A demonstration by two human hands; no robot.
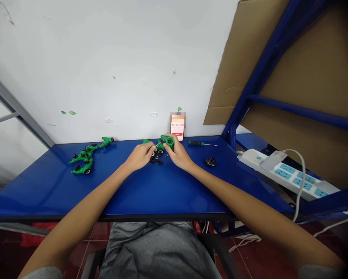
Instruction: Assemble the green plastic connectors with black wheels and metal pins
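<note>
My right hand (pixel 178 152) is closed around a green plastic fitting (pixel 169 142) with a round opening, which looks like a hose connector. Close on its left, my left hand (pixel 140 155) has its thumb and fingers pinched on a thin silvery piece (pixel 158 144) that points toward the fitting; its exact kind is too small to tell. Small black and white rings (pixel 156 157) lie on the blue table under and between the hands. Another green part (pixel 145 141) shows partly behind my left hand.
Several green fittings with black parts (pixel 88 155) lie at the table's left. A phone (pixel 177 131) showing a timer leans on the wall. A screwdriver (pixel 197 143) and a round black object (pixel 211 161) lie on the right, near a white power strip (pixel 287 172).
</note>
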